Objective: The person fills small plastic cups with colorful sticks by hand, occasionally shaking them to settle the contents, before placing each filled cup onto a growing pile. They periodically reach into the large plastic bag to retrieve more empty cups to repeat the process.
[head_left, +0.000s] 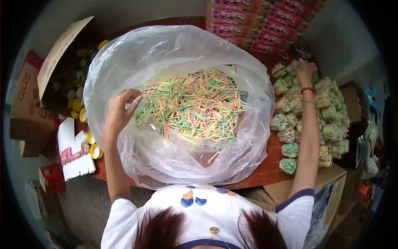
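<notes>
My left hand (123, 107) is over the left side of a large clear plastic bag (174, 43), beside a heap of thin pastel sticks (195, 103). Its fingers are curled, with a gap between thumb and forefinger, and I see nothing held there. My right hand (304, 69) reaches to the far right, among bundled sticks (286, 135) stacked in rows. Its fingers are bent together around something small and pale that I cannot make out. Loose sticks (213, 156) lie on the near folds of the bag.
Pink printed boxes (236, 18) are stacked at the back of the brown table (253, 180). On the left are an open carton (58, 50), yellow-rimmed containers (95, 151) and a white cardboard piece (78, 166). A cardboard box (306, 182) stands by the near right edge.
</notes>
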